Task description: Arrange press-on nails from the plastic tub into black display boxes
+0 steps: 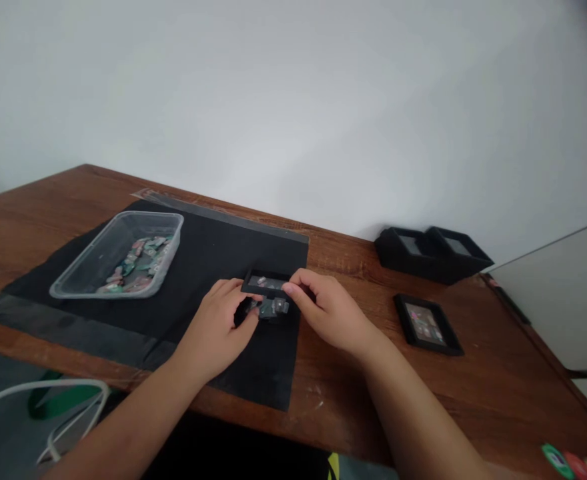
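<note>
showing a thin, plain rim around a greyish recess, one small rectangular black tray point(263, 291) is held above the right part of a smooth black mat point(213, 247); a few tiny pale bits are seen inside it. its right end is pinched by the right hand point(323, 307), thumb and fingers clamped on the rim. the left hand point(218, 327) is curled at the other end, beside a small heap of glossy, see-through pieces point(273, 307); whether anything is gripped there cannot be told. the mat is edged by two shiny strips of tape point(83, 333) on a brown wood-grained table point(493, 373). at the left, in one translucent plastic tub point(88, 267), pink and green pieces point(138, 263) are piled, too many to be counted. at the right, one shallow square-cornered frame point(404, 317) and one black two-compartment holder point(413, 263) are set on the wood.
</note>
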The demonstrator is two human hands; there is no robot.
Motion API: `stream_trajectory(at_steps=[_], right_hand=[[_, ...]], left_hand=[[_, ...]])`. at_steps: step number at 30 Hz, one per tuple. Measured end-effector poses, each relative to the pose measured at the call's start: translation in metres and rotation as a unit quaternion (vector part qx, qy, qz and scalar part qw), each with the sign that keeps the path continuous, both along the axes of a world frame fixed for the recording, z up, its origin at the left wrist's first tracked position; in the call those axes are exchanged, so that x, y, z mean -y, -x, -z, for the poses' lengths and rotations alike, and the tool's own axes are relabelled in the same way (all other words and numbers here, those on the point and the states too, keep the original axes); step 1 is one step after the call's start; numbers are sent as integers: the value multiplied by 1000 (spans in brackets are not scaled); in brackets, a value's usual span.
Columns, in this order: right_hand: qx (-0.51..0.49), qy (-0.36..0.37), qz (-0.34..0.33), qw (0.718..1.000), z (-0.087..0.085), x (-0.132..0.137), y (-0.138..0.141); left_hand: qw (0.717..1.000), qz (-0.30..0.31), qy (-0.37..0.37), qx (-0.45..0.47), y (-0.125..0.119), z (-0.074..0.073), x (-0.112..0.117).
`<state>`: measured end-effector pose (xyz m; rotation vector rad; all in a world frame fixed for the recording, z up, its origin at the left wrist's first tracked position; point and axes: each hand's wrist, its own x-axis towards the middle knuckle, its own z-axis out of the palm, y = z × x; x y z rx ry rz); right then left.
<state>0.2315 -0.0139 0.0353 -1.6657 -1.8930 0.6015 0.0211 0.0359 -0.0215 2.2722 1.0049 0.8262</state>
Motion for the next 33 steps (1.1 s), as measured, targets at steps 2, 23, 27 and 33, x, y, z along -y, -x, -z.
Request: stream_trajectory(at_steps=[2,23,27,33], right_hand=[[0,-1,-1,1000,0,0,0],[-89,-31,5,996,9,-5,-7],[-108,-43,7,993,13,-7,-8],[-111,-54,9,992,15,-8,-8]], left_hand=[[1000,-5,-1,-8,0,1,-1],[1000,-1,5,10,6,4,-4],[1000,-9,23,9,4,3,-4],[999,-12,25,19,4,4,-5]])
